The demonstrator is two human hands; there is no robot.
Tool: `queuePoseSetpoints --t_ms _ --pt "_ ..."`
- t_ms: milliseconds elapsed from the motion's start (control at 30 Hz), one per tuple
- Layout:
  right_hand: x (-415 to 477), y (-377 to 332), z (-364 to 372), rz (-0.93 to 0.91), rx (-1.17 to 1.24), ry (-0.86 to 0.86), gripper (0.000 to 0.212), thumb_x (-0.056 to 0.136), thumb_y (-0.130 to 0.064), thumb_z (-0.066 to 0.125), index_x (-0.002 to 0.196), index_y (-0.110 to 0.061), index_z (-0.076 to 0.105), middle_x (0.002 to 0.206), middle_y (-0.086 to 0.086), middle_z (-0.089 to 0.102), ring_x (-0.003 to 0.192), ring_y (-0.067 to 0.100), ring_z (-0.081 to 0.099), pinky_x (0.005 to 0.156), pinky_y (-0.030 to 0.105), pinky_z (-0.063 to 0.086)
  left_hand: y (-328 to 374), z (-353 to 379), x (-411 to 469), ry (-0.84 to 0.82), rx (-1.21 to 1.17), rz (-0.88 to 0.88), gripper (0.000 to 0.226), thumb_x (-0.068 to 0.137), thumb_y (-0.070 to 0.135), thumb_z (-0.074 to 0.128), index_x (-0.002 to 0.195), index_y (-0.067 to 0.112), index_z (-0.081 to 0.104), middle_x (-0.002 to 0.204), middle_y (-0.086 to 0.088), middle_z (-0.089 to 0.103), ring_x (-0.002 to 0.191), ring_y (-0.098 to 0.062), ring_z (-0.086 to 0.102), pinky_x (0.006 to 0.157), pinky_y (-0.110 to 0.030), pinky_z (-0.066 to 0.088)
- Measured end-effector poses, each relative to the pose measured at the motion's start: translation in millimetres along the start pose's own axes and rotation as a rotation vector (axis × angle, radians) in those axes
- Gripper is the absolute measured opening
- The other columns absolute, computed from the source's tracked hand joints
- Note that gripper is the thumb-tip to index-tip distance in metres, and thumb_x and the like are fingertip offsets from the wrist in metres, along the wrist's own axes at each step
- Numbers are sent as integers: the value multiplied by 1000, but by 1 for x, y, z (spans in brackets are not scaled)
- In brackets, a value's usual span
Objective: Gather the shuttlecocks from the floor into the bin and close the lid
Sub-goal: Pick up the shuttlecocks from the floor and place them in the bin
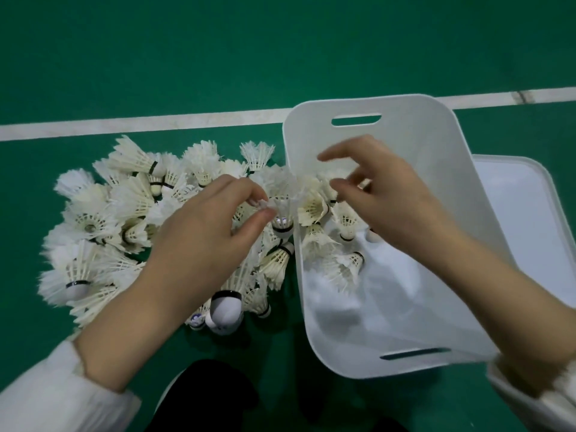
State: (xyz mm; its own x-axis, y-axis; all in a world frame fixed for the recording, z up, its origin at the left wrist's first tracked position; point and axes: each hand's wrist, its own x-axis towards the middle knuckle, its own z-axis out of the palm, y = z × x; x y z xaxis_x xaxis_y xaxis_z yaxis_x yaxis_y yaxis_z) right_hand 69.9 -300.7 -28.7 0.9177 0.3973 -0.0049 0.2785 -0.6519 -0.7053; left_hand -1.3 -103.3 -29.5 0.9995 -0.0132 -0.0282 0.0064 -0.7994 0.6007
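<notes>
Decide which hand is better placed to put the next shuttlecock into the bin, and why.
Left hand: it pinches a shuttlecock right beside the bin wall. The right hand hovers over the bin, holding nothing.

Even dim light, soft focus, blurred fingers [336, 185], wide-angle bending at edges

We note: bin [414, 157] smooth white plastic, slight sheen; shuttlecocks [93, 226] feathered, matt; floor [218, 51] matt green, faintly textured.
</notes>
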Motion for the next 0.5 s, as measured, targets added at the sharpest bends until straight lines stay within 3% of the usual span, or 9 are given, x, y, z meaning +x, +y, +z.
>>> queuePoseSetpoints --t_ms 133,200,300,367,433,500 --pt "2 -33 2 -239 62 -201 31 87 -10 60 116 -23 57 119 -12 51 82 -1 54 74 10 42 4 -4 2 14 -3 45 16 86 48 46 94 36 51 90 20 50 67 11 44 54 -26 31" --pt "4 -31 9 -240 -30 -243 24 86 -12 61 110 -17 61 105 -8 58 81 -1 51 74 14 43 5 -4 4 14 -3 48 17 86 48 46 95 34 52 89 19 50 66 13 43 53 -24 28" --pt "5 -20 6 -149 -55 -124 7 86 -16 62 91 -13 65 83 -6 62 76 5 54 73 23 44 12 -3 3 36 -87 36 34 86 51 46 117 37 43 99 19 53 57 13 45 50 -21 28" --pt "4 -10 -8 -37 39 -2 1 85 -18 64 84 -19 64 72 -17 58 69 -1 55 67 16 44 18 -5 1 76 -177 15 47 84 56 39 127 37 31 100 19 52 54 7 50 51 -21 30" --pt "0 5 -28 74 74 117 7 84 -19 65 80 -24 61 67 -18 55 62 -4 53 65 13 42 17 -6 0 100 -209 3 43 85 57 33 121 34 34 98 21 52 62 0 56 54 -21 35" --pt "-9 23 -48 203 66 180 10 84 -21 64 76 -23 60 68 -12 57 62 0 51 67 22 44 15 -8 -1 110 -207 0 35 86 55 32 109 31 41 91 18 54 69 -1 55 52 -12 36"
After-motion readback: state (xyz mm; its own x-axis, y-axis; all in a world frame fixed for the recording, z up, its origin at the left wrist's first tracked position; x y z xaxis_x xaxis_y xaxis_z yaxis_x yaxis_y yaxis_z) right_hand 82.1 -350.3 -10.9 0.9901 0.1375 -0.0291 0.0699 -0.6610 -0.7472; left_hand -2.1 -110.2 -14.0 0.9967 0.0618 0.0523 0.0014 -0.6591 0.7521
